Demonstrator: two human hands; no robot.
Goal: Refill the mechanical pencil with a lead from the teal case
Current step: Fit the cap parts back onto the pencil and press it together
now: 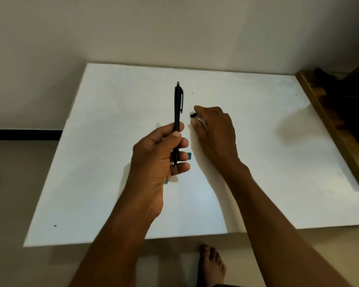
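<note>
Left hand (160,156) clenched around black mechanical pencil (177,112), held upright above white worktop (91,162), clip end away from body. Right hand (214,129) just beside, pinching small black cap (193,115) at fingertips. Teal case (188,155) on worktop, mostly hidden beneath left hand.

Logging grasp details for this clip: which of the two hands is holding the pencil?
The left hand holds the black mechanical pencil upright, its fingers wrapped round the barrel. The right hand pinches only a small black cap.
</note>
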